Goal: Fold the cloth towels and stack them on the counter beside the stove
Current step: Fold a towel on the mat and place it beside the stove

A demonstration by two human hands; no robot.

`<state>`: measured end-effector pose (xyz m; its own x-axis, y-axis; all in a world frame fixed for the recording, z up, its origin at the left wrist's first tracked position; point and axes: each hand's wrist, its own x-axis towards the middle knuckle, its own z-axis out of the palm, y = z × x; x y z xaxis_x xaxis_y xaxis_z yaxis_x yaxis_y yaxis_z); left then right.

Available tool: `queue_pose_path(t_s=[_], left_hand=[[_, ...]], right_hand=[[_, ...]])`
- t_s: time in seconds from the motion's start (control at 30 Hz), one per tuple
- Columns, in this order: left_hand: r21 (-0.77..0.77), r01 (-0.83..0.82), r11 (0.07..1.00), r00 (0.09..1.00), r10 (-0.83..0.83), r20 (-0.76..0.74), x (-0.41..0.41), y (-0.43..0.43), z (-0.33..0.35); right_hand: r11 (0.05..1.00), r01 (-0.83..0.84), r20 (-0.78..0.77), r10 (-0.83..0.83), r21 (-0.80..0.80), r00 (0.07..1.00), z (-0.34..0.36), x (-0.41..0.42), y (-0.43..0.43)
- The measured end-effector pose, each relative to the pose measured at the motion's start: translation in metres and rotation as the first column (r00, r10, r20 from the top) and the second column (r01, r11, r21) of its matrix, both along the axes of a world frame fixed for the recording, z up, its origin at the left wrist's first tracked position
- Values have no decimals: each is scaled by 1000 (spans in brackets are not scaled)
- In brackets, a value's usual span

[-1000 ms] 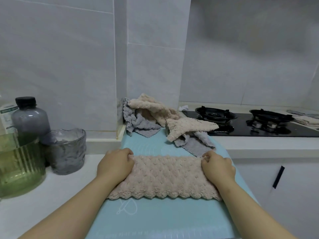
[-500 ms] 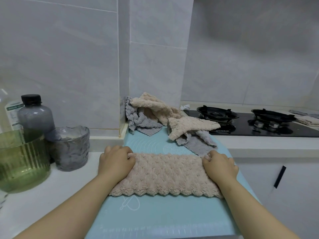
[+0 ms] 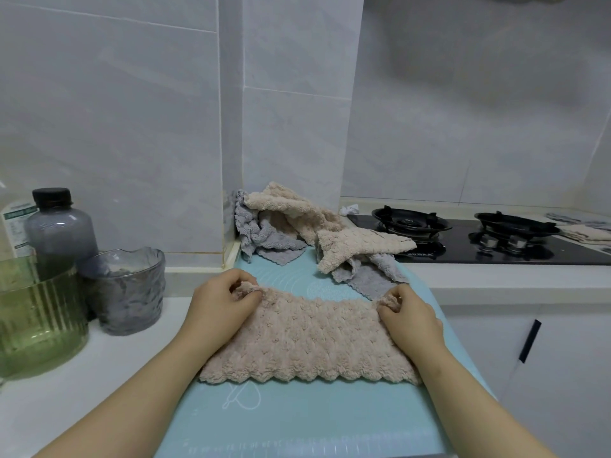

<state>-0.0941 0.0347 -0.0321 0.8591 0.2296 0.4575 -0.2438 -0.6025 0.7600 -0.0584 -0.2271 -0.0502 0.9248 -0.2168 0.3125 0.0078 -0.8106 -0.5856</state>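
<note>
Mid-fold on beige towel (image 3: 307,345): left hand (image 3: 221,300) and right hand (image 3: 408,314) each pinch a far corner; next, probably pull the far edge over onto the near edge.

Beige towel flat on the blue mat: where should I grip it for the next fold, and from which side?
Grip its two far corners, reaching over from the near side. The beige towel lies flat on the mat with its long edges running left to right; the left hand and right hand pinch one corner each, lifted slightly.
</note>
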Motion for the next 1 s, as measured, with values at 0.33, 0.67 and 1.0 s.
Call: queue_pose_path(t_s=[0.33,0.67,1.0], left_hand=[[-422,-27,906,974,-70,-215,7,14,-2],[119,-13,993,1000,15,-20,0,8,-1],[-221,0,975,972,-52,-229,4,16,-5]], right_hand=[[989,-4,106,-12,150,994,-1,-3,0],[975,-37,126,9,218,992,2,-8,1],[947,-66,137,24,314,990,5,-9,1]])
